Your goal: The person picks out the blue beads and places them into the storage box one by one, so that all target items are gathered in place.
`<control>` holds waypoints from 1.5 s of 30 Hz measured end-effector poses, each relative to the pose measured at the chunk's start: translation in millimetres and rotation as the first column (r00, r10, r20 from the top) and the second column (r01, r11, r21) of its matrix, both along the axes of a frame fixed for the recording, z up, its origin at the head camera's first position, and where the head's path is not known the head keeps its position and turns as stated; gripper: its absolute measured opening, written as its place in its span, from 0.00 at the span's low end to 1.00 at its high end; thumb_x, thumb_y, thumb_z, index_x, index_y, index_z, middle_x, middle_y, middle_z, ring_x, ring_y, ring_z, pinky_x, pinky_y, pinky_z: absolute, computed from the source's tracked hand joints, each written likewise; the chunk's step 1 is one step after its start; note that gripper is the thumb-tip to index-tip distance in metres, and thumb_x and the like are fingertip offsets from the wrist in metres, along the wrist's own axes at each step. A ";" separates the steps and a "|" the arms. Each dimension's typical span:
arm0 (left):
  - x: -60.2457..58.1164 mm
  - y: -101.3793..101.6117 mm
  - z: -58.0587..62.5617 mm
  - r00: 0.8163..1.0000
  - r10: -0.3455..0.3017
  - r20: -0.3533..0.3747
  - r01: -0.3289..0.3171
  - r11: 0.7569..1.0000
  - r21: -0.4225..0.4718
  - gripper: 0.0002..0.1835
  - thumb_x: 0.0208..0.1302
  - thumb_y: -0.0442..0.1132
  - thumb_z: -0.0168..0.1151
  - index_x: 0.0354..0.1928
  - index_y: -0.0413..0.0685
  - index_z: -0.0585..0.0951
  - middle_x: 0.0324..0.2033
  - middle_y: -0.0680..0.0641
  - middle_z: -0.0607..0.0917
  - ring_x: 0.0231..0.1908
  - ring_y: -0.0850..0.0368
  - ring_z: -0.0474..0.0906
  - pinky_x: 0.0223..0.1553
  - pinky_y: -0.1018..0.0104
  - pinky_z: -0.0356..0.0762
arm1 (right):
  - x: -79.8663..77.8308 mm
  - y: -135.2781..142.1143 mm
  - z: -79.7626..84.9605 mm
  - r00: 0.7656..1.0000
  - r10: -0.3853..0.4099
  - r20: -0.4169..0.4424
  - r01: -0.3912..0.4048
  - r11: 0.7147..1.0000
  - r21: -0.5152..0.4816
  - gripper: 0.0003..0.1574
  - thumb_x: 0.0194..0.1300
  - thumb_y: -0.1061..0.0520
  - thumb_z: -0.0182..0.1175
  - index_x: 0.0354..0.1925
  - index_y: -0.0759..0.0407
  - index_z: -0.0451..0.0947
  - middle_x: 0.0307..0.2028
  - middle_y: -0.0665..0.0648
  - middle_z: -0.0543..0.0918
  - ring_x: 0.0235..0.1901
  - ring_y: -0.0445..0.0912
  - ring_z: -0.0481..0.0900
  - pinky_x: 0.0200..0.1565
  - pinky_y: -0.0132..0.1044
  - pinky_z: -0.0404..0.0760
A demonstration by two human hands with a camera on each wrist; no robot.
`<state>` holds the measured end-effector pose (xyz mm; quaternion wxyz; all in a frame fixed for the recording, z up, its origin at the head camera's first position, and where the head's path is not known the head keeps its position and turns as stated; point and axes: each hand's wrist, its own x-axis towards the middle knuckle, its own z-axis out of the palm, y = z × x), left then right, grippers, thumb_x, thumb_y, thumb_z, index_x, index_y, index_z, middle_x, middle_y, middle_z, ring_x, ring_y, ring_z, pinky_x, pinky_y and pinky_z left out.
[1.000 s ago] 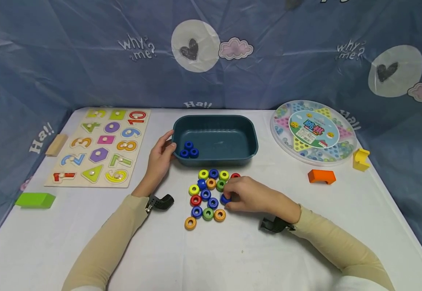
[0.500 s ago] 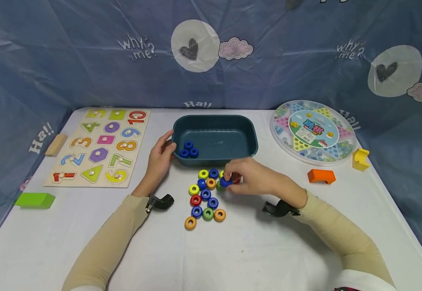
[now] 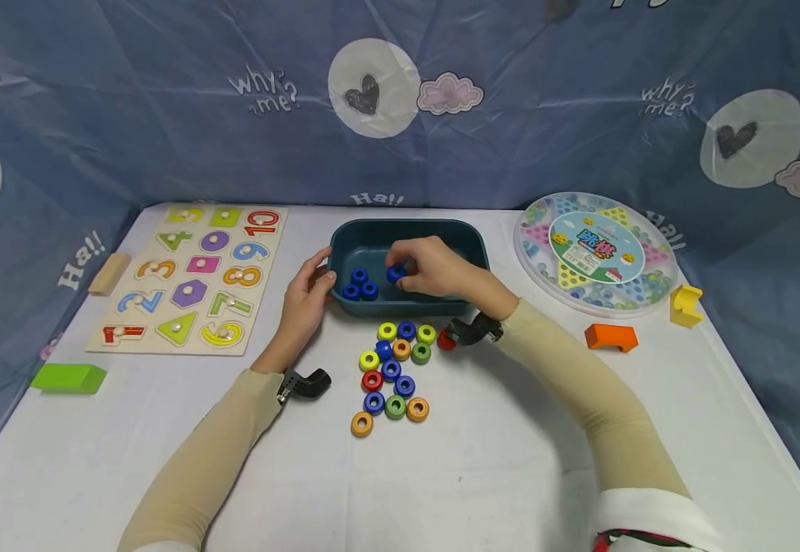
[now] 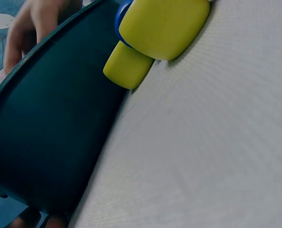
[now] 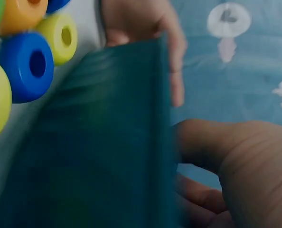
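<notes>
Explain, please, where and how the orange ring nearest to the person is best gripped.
Probably pinch the orange ring by its round outer wall, at the left and right sides, coming from above and the near side. It lies flat, hole up, with no ring in front; a blue ring sits close behind, slightly right.

I can see the dark teal tub side-on upon the white tabletop, its inside hidden; by its bottom edge sit a big-looking rounded yellow piece and a smaller-looking yellow one, a blue piece peeking out behind; the right hand shows beyond the rim; the left hand's dark fingertips meet the tub's end.
</notes>
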<state>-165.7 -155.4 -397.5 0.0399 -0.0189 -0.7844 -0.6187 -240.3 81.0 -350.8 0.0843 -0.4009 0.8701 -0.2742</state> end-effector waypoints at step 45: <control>-9.0 -6.0 -13.6 1.000 -0.008 -0.020 0.009 0.999 0.039 0.26 0.73 0.37 0.49 0.72 0.48 0.64 0.62 0.33 0.74 0.57 0.40 0.74 0.45 0.70 0.80 | 95.9 -17.1 -9.4 0.931 0.363 -0.042 -0.365 0.929 -0.058 0.12 0.61 0.59 0.65 0.45 0.57 0.83 0.39 0.53 0.84 0.32 0.40 0.77 0.37 0.26 0.76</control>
